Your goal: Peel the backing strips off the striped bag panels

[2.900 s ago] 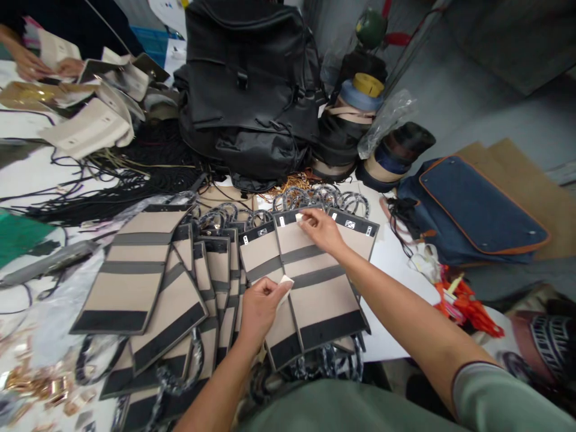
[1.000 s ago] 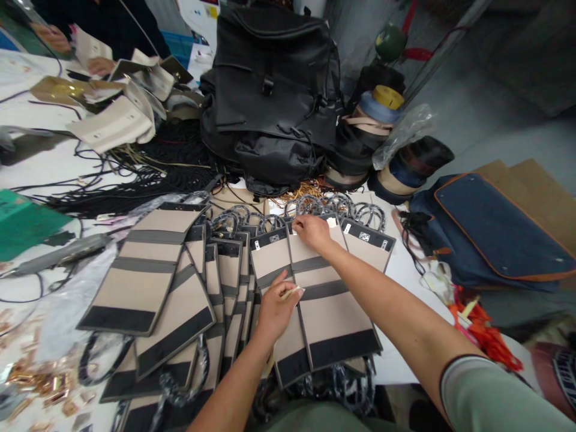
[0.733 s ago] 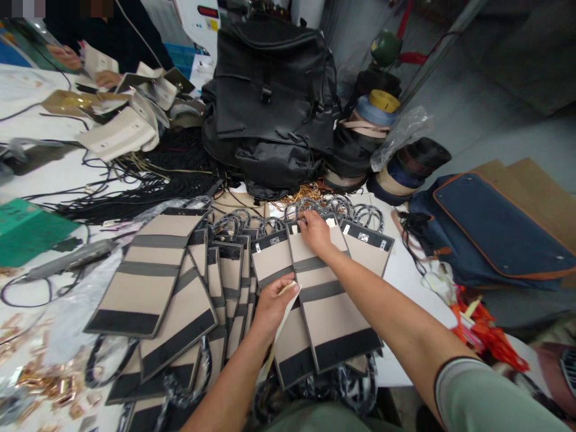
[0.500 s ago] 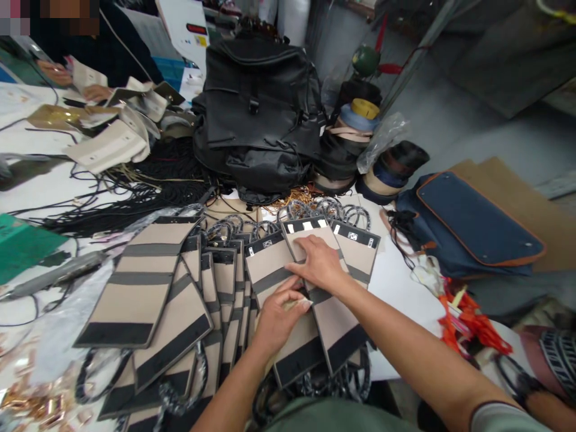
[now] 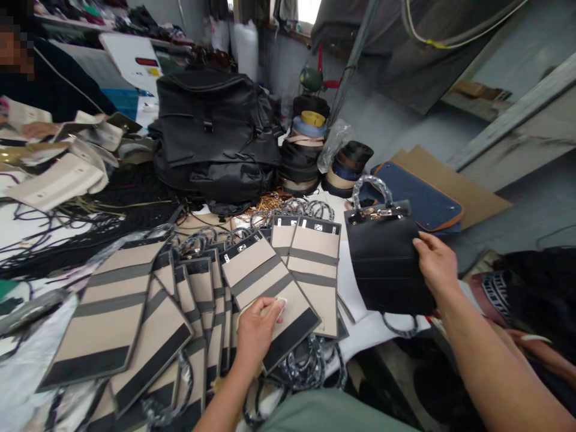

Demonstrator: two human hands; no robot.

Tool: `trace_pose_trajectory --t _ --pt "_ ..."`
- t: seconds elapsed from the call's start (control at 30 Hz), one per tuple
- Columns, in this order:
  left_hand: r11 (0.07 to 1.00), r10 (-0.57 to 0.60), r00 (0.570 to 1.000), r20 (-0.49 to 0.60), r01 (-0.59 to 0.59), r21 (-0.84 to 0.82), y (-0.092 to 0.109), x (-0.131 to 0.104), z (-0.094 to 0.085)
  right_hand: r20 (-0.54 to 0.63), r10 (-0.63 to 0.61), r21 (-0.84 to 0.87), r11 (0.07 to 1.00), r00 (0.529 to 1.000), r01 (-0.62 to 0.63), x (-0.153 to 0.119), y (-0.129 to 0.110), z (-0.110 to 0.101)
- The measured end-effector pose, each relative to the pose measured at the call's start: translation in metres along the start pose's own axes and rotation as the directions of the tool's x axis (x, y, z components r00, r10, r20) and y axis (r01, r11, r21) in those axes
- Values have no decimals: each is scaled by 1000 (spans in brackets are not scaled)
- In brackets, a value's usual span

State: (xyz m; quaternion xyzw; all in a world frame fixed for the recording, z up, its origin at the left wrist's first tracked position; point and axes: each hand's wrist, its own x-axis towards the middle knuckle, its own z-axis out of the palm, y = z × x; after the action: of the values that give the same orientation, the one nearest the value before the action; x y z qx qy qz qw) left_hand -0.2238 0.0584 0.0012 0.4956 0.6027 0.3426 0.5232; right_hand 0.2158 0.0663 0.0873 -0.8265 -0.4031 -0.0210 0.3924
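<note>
Since our white table [image 5: 350, 288] is looking packed, we're going big stuff first. A large black backpack [image 5: 216, 132] is sitting at the back, and a blue bag [image 5: 414, 192] with orange trim is resting off to the right. Some stacked strap rolls [image 5: 303, 150] are standing between those two. Up front, we're gripping a black panel [image 5: 384, 258] by its right edge, our right hand [image 5: 436, 264] closing on it beside the pile, with a plastic-wrapped handle [image 5: 372, 180] looping up from its top. Just left of it, a beige striped panel [image 5: 265, 282] is lying tilted over others. Our left hand [image 5: 256, 330] is hanging over that one, thumb and fingers pinching together on a tiny pale piece [image 5: 281, 302]; we're not managing to tell if the hand's touching the panel.
</note>
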Motion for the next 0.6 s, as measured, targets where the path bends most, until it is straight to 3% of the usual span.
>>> trace_pose_trajectory --t 0.1,0.17,0.23,0.27,0.3,0.33,0.37,0.4,0.43,0.5,0.53,0.6 --pt "999 -42 999 -9 42 -21 7 -5 2 -8 131 -119 984 991 -131 11 56 -3" --pt "997 -64 998 -22 63 -50 11 -8 4 2 163 -202 966 987 -159 6 62 4" --pt "991 -87 996 -29 84 -101 14 -11 8 61 108 -136 986 992 -99 -19 38 18" --pt "985 -106 994 -30 100 -144 15 -12 11 138 45 -21 999 989 -42 -39 16 27" --pt "973 -131 991 -30 122 -198 16 -13 13 309 -5 148 988 951 -42 -63 -10 37" --pt "956 -160 987 -27 148 -255 17 -14 16 530 -96 308 947 843 -85 -88 -38 48" --pt "936 -185 983 -18 170 -309 19 -16 18 693 -208 417 896 690 -149 -113 -66 59" --pt "915 -204 979 -7 188 -356 20 -17 20 780 -306 482 850 546 -213 -137 -92 69" --pt "898 -216 976 9 202 -392 22 -19 21 817 -376 517 814 438 -265 -157 -114 77" --pt "871 -226 973 38 220 -440 25 -22 21 835 -438 537 783 333 -316 -182 -145 89" --pt "866 -222 974 48 220 -449 26 -24 20 840 -447 533 783 308 -320 -189 -153 92" --pt "889 -183 982 52 188 -418 29 -27 15 846 -437 521 801 307 -295 -191 -159 97"
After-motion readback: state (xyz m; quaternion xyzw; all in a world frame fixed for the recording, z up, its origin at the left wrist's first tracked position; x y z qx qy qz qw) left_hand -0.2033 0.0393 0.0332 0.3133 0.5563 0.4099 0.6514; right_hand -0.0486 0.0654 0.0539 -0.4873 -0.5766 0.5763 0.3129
